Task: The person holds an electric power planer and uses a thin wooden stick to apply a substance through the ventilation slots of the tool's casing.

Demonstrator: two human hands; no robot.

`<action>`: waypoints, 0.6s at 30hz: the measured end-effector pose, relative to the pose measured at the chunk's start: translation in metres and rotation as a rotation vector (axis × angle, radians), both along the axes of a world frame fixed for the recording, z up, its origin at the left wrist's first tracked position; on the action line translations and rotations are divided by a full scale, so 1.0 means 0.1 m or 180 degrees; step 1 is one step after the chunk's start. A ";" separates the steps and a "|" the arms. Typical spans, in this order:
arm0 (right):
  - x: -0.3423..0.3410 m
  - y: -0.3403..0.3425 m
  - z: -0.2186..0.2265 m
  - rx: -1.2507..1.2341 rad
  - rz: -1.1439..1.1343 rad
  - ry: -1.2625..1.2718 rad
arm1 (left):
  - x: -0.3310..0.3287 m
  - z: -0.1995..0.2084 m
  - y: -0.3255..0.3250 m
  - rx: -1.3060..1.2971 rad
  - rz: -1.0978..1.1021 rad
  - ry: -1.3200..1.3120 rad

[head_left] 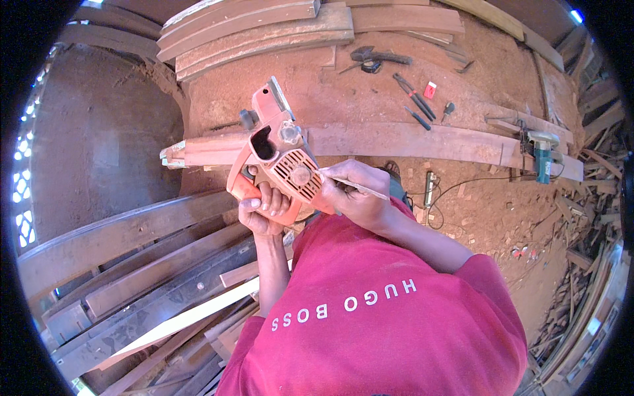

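An orange handheld electric planer [300, 173] is held up in front of my chest, tilted, with its vented motor cover and a round knob showing. My left hand [269, 204] wraps its fingers around the planer's rear handle. At the other side, my right hand [356, 188] is closed on a thin pale stick [362, 189], its fingers close against the planer's vented end. The exact kind of the stick is not clear, and its tip is hidden near the planer. Beyond the planer, a long reddish wooden board [409, 142] lies across the work area.
A hammer [389, 58], pincers [414, 98], a dark-handled tool [417, 117] and a small red-and-white box [430, 90] lie beyond the board. A green power tool [543, 158] rests at its right end. A power strip [430, 188] with a cord sits nearer. Stacked planks [132, 264] fill the left.
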State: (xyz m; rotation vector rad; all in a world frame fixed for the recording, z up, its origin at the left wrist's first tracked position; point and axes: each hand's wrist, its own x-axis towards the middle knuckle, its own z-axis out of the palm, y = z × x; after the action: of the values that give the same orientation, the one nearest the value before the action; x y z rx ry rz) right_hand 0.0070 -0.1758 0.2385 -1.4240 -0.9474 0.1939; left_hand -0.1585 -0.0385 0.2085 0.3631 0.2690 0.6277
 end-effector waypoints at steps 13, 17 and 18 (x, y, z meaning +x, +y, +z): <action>0.11 -0.06 0.14 0.0022 0.0096 -0.0567 | -0.13 -0.23 0.11 -0.0027 -0.0146 0.0012; 0.06 0.03 0.01 0.0070 0.0018 -0.0612 | -0.11 -0.23 0.10 -0.0069 -0.0109 0.0030; 0.05 0.04 -0.02 0.0173 -0.0081 -0.0612 | -0.10 -0.23 0.10 -0.0085 -0.0067 0.0031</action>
State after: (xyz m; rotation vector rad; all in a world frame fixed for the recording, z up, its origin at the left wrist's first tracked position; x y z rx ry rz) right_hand 0.0117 -0.1717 0.2369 -1.4218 -1.0828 0.0120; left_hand -0.1687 -0.0290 0.1859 0.3431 0.2824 0.6014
